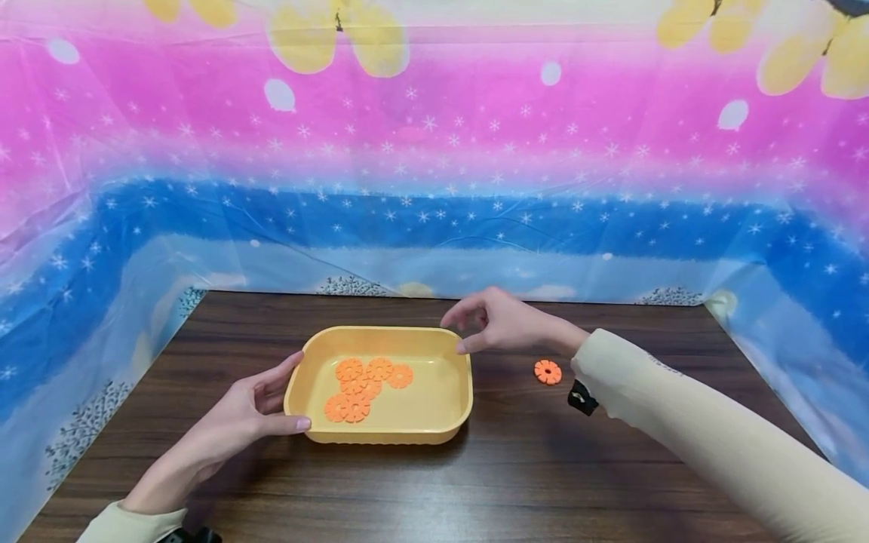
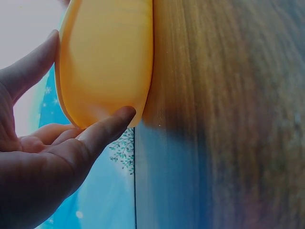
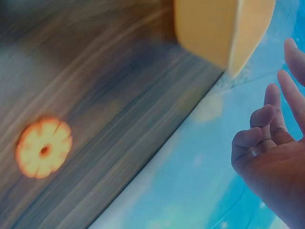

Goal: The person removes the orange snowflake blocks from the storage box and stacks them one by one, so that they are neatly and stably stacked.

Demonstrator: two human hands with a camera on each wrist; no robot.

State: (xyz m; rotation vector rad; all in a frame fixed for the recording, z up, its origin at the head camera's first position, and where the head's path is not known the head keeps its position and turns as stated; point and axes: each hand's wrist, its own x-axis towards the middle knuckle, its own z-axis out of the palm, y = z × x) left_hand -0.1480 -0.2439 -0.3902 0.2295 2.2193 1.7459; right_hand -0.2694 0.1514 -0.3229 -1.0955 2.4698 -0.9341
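My left hand (image 1: 237, 415) holds the left end of a yellow plastic tray (image 1: 434, 437), thumb at its near corner and fingers at its far side. In the left wrist view the thumb and fingers (image 2: 107, 126) spread around the tray's end wall (image 2: 109, 57). Several flat orange notched discs (image 1: 399, 375) lie inside, some overlapping, towards the left. My right hand (image 1: 509, 320) hovers at the tray's far right corner, fingers loosely bent, with nothing in its grasp. One more orange notched disc (image 1: 548, 372) lies on the table, below the right wrist.
The dark wood-grain table (image 1: 407, 498) bears the tray and the single disc. A pink and blue patterned cloth (image 1: 434, 166) hangs behind the table and along both sides. The right sleeve (image 1: 679, 407) stretches across the table's right side.
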